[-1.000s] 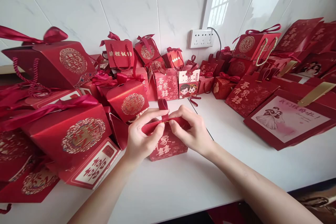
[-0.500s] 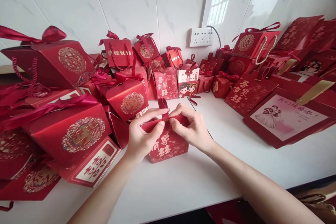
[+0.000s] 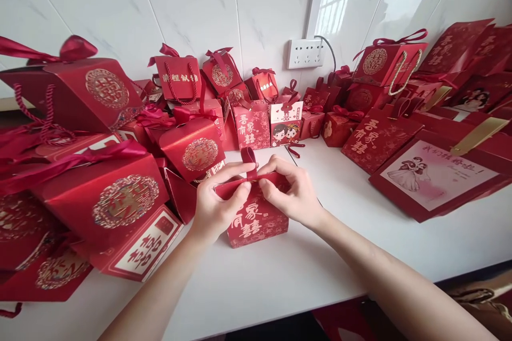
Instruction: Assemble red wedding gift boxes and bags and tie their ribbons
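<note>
A red paper gift box (image 3: 260, 218) with gold characters stands upright on the white table, in the middle of the head view. A dark red ribbon loop (image 3: 248, 157) rises from its top edge. My left hand (image 3: 222, 197) pinches the left part of that top edge, thumb in front and fingers behind. On the right part of the same edge, my right hand (image 3: 290, 189) grips with its thumb in front, close beside the ribbon. Both thumbs nearly meet below the loop. The box's back and the far fingertips are hidden.
Stacked red gift boxes (image 3: 126, 200) with bows crowd the left. More small boxes (image 3: 252, 125) line the tiled wall. At right lies a larger red box (image 3: 434, 176) with a couple picture. A white power strip (image 3: 306, 54) is on the wall. The white table (image 3: 320, 266) ends in front.
Both hands keep their hold on the box's top edge. The right thumb has shifted very slightly; the whole view has moved a little. Otherwise things stay as they were.
</note>
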`<state>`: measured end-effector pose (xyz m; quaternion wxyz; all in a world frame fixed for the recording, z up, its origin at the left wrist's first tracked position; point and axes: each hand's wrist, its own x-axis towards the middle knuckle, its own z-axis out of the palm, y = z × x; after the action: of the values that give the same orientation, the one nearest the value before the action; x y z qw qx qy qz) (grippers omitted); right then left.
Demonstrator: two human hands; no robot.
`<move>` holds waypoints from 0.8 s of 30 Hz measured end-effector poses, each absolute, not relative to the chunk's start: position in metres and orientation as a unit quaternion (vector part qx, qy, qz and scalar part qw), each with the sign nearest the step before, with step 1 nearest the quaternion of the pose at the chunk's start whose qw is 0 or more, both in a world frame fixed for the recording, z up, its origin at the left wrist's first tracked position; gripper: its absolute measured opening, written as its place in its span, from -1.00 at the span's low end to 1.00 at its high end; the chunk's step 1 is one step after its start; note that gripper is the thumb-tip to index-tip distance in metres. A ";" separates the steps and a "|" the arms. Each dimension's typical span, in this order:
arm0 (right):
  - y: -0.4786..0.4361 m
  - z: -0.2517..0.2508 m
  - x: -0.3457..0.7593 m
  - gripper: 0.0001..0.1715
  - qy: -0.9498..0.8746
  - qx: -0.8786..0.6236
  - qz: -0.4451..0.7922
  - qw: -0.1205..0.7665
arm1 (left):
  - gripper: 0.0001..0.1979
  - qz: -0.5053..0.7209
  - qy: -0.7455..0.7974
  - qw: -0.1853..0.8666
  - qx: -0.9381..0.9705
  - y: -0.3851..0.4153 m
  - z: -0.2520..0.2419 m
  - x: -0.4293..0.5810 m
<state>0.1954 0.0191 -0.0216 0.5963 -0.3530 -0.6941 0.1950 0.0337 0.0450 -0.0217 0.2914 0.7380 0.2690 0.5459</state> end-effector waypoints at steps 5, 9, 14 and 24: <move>0.019 -0.022 0.196 -0.90 -0.702 -0.344 0.192 0.593 | -0.79 0.545 0.267 0.283 0.743 0.045 -0.022 0.034; 0.018 -0.020 0.197 -0.90 -0.701 -0.358 0.195 0.585 | -0.85 0.546 0.277 0.260 0.747 0.044 -0.019 0.036; 0.019 -0.018 0.200 -0.91 -0.706 -0.370 0.200 0.570 | -0.85 0.538 0.289 0.254 0.750 0.047 -0.017 0.034; 0.013 -0.026 0.206 -0.88 -0.717 -0.423 0.119 0.541 | -0.79 0.568 0.270 0.346 0.696 0.039 -0.027 0.039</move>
<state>0.2060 0.0126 -0.0255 0.5409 -0.4232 -0.7171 0.1188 0.0390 0.0386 -0.0267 0.3457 0.6965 0.2697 0.5680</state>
